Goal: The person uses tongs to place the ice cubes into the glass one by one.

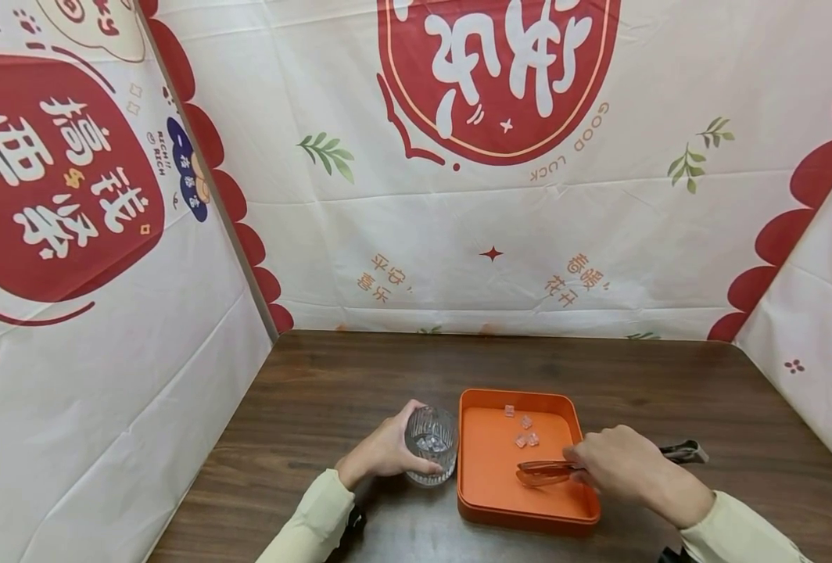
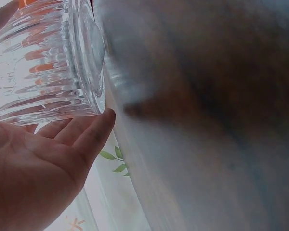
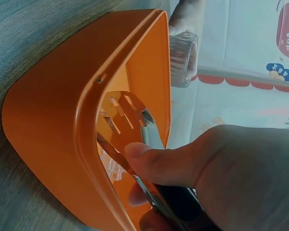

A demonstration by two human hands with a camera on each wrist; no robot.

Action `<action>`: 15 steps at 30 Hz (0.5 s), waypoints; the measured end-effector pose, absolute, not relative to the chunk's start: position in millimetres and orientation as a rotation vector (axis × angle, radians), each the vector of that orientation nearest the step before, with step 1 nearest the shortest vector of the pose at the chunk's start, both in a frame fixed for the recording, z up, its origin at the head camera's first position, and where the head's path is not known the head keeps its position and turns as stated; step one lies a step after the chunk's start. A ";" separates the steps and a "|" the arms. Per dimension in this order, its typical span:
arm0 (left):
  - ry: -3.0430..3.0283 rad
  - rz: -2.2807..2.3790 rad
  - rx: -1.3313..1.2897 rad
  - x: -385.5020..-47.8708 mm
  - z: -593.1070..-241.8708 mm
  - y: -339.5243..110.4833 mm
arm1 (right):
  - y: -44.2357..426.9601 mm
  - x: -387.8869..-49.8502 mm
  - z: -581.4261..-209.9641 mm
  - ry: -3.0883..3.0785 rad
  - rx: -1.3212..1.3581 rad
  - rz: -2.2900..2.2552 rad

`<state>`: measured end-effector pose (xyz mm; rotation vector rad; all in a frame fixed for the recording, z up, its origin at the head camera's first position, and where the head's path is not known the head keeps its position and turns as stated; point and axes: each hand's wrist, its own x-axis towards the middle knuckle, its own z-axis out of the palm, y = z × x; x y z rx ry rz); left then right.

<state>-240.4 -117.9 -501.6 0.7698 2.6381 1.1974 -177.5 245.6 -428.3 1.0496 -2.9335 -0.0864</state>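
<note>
My left hand grips a ribbed clear glass with clear cubes inside, just left of the orange tray. The left wrist view shows the glass from its base side, with fingers curved round it. In my right hand are metal tongs with dark handles, their slotted head inside the tray. A few small clear cubes lie loose on the tray floor, beyond the tongs' tips. Whether the tongs hold a cube cannot be made out.
Everything stands on a dark wood-grain table. White printed cloth walls rise behind it and at both sides. The tray has raised walls, and the glass is close against its left one.
</note>
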 end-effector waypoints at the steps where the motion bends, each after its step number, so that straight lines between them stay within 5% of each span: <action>1: 2.638 1.196 0.767 -240.1 -501.4 -117.8 | 245.9 -177.7 -428.3 -2.925 1.053 -0.083; 15: 2.636 1.196 0.756 -240.5 -502.1 -117.5 | 241.4 -185.3 -420.3 -2.836 1.042 0.001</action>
